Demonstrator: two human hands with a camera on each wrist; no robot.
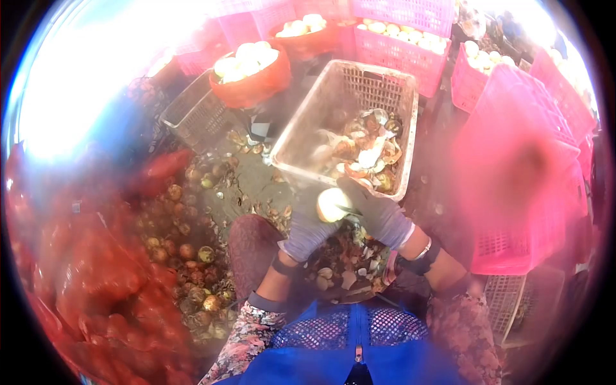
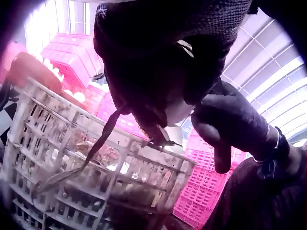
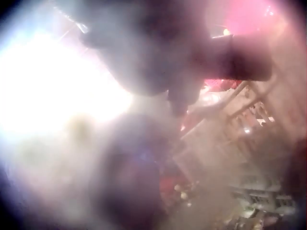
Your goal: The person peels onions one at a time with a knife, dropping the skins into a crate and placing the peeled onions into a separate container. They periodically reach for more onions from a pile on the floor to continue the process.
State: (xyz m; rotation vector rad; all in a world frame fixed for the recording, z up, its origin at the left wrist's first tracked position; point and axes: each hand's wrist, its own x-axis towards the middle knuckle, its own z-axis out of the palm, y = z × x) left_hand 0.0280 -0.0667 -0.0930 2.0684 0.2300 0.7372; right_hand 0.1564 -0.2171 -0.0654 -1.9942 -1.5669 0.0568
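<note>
A pale, peeled onion (image 1: 333,205) sits between two gloved hands near the front edge of a white crate (image 1: 282,160). The left hand (image 1: 309,226) has its fingers curled round the onion's left side. At its other side the right hand (image 1: 384,215) holds a thin dark tool, perhaps a knife, against the onion. In the left wrist view the left hand (image 2: 163,62) is dark above the crate (image 2: 120,167), a dry stem hanging beneath it, and the right hand (image 2: 235,120) comes in from the right. The right wrist view is hazy, the right hand (image 3: 148,48) blurred.
Onion skins (image 1: 369,151) lie in the crate. Unpeeled onions (image 1: 186,251) cover the floor at left beside a red mesh sack (image 1: 96,282). Pink crates (image 1: 513,212) are stacked at right; red tubs (image 1: 260,83) and more crates of pale onions stand at the back.
</note>
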